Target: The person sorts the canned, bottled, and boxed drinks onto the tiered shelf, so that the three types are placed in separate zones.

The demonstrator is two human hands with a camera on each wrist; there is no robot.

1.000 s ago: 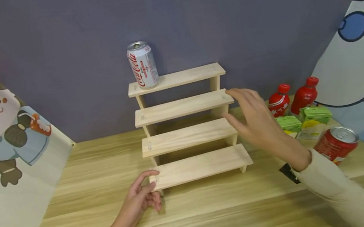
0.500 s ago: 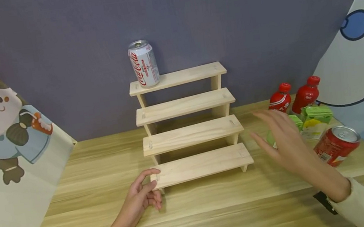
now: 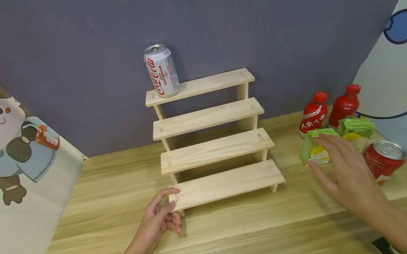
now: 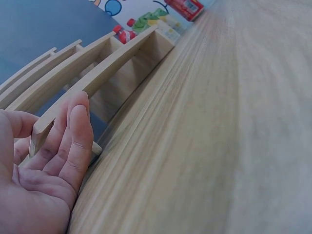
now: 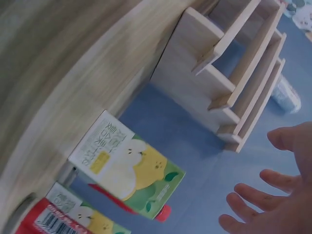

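Wood-grain table (image 3: 239, 232); dark wall (image 3: 67, 76) behind stepped shelf (image 3: 226, 184).

R hand (image 3: 352, 174) hides pt L carton (image 3: 316, 151) | R-wrist: red can (image 5: 43, 222) cut btm

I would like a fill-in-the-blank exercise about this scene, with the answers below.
The wooden stand has ____ shelves.
The white can stands near the ____ end of the top shelf.
The left hand grips the bottom shelf, and the right hand holds ____.
The bottle caps are coloured ____.

Missing words: four; left; nothing; red.
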